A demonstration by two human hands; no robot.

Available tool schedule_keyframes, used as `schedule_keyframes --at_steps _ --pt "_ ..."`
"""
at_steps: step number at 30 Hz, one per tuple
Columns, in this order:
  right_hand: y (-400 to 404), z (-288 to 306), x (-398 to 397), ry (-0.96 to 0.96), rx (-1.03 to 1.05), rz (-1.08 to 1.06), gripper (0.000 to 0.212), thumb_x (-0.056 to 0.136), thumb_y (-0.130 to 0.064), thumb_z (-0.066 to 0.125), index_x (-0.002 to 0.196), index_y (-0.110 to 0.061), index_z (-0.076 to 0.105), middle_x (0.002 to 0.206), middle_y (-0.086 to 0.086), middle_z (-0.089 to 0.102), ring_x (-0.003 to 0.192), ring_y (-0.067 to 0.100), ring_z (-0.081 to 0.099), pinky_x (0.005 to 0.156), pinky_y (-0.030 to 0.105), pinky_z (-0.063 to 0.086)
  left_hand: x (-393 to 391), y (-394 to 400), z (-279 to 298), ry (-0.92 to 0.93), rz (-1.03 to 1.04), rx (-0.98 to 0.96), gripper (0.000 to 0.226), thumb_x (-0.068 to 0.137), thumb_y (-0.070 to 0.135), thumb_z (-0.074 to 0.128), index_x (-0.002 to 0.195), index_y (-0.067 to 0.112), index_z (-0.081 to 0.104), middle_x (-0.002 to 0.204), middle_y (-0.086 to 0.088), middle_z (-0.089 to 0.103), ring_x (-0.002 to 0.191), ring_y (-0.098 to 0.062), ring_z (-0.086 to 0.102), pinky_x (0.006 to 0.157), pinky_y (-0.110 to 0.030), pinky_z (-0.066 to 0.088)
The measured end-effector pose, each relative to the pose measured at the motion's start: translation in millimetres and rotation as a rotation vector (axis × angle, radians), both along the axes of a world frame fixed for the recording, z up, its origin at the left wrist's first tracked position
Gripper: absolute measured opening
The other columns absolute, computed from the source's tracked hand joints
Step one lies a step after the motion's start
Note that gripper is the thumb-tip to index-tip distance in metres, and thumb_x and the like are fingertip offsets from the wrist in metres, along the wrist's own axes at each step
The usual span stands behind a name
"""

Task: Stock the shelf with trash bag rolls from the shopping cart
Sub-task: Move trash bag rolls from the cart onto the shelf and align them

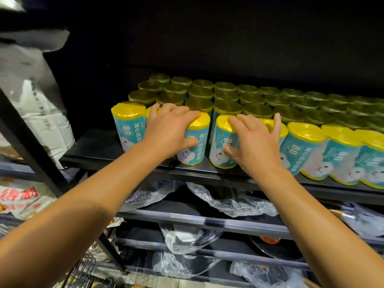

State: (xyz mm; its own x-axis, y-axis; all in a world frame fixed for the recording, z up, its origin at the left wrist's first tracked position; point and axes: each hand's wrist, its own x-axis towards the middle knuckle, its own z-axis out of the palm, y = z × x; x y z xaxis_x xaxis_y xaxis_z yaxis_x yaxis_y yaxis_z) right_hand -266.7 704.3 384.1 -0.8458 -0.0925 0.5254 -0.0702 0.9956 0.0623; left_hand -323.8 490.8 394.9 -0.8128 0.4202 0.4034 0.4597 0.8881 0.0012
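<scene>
— Trash bag rolls (224,96) fill that black shelf (99,148) nearly to the back, standing on end in rows, yellow caps up. Both hands are on the near row now.

— Which ones exactly?

— The left hand (169,129) lies over the top of one teal roll (193,142), fingers (178,113) spread across its cap and the cap of the roll just left of it, thumb down the label. The right hand (254,140) does the same with the next roll (223,142) to the right, thumb on the label, little finger reaching a cap further right. Neither is a closed grip; the fingers are only lightly curved, resting and cupping.

— So placing or tidying?

— I'd judge settling them into line. There is a gap between the two rolls, and both sit close to the near edge of the shelf.

— How would you do it well?

— Push low on the labels, not at the caps, so they slide and don't tip onto the rows behind. Bring the two together, close the gap, then square them with the leftmost roll (128,125). The labels read upside down, like their neighbours', so at least they match.

— And the cart?

— Only a bit of wire at bottom left (83,271), which may be it.
</scene>
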Motion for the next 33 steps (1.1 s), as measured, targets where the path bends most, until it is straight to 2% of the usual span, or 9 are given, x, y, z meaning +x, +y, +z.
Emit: schedule_keyframes --at_steps 4,9,15,19,23,28,31,33 --pt "2.4 4.4 -0.7 0.02 0.016 0.061 0.059 0.077 -0.035 0.084 0.129 -0.019 0.063 0.135 0.002 0.062 0.127 0.026 0.057 0.119 0.054 -0.011 3.7 2.2 -1.1 0.03 0.031 0.072 0.073 0.075 0.061 0.072 0.14 0.041 0.048 0.144 0.008 0.051 0.135 -0.026 0.035 0.117 -0.057 0.01" --pt "-0.1 4.5 -2.4 0.049 -0.017 0.077 0.053 0.079 -0.033 0.082 0.125 -0.016 0.064 0.127 0.004 0.066 0.121 0.027 0.06 0.118 0.039 -0.018 -0.7 -1.1 -3.4 0.006 0.003 0.069 0.08 0.072 0.062 0.074 0.144 0.042 0.043 0.149 0.007 0.046 0.138 -0.026 0.032 0.117 -0.054 0.014" --pt "-0.6 4.4 -0.6 0.056 -0.022 0.059 0.052 0.081 -0.036 0.08 0.126 -0.017 0.063 0.126 0.005 0.067 0.122 0.028 0.06 0.117 0.037 -0.021 -3.7 -4.8 -7.6 0.041 -0.012 0.029 0.083 0.075 0.056 0.076 0.147 0.042 0.038 0.15 0.007 0.042 0.138 -0.025 0.032 0.114 -0.047 0.017" --pt "1.2 4.4 -2.1 0.018 -0.049 0.097 0.056 0.082 -0.033 0.08 0.132 -0.018 0.06 0.141 0.002 0.06 0.136 0.027 0.051 0.121 0.043 -0.013 -3.4 -3.6 -8.8 0.056 -0.009 0.025 0.082 0.075 0.056 0.076 0.147 0.042 0.038 0.152 0.006 0.042 0.139 -0.026 0.032 0.114 -0.048 0.017" --pt "2.5 3.0 -2.6 0.008 -0.045 0.122 0.06 0.082 -0.032 0.081 0.135 -0.019 0.058 0.145 0.0 0.057 0.14 0.027 0.047 0.123 0.049 -0.004 -0.9 -1.6 -12.5 0.083 0.0 0.053 0.079 0.077 0.054 0.075 0.146 0.04 0.04 0.152 0.003 0.043 0.139 -0.027 0.032 0.116 -0.052 0.015" --pt "-1.7 1.0 -2.7 0.005 -0.013 0.064 0.06 0.086 -0.034 0.076 0.139 -0.022 0.053 0.148 -0.002 0.053 0.144 0.026 0.041 0.12 0.053 -0.009 -0.7 0.1 -15.3 0.086 0.023 0.065 0.078 0.08 0.054 0.073 0.148 0.041 0.037 0.154 0.004 0.04 0.14 -0.028 0.03 0.117 -0.054 0.012" --pt "-4.0 -3.8 -1.7 -0.006 0.035 0.018 0.068 0.082 -0.038 0.079 0.142 -0.02 0.051 0.149 0.001 0.052 0.143 0.029 0.04 0.118 0.062 -0.005 -2.3 1.1 -15.0 0.086 0.027 0.064 0.077 0.08 0.054 0.072 0.147 0.041 0.037 0.154 0.004 0.041 0.14 -0.03 0.03 0.116 -0.055 0.013" --pt "-5.0 -5.3 -0.6 -0.02 0.056 0.008 0.077 0.079 -0.041 0.081 0.144 -0.019 0.047 0.15 0.002 0.049 0.142 0.028 0.041 0.118 0.062 -0.006 -2.6 1.1 -15.2 0.085 0.026 0.06 0.077 0.08 0.055 0.072 0.147 0.042 0.037 0.154 0.005 0.041 0.14 -0.029 0.031 0.116 -0.055 0.013"
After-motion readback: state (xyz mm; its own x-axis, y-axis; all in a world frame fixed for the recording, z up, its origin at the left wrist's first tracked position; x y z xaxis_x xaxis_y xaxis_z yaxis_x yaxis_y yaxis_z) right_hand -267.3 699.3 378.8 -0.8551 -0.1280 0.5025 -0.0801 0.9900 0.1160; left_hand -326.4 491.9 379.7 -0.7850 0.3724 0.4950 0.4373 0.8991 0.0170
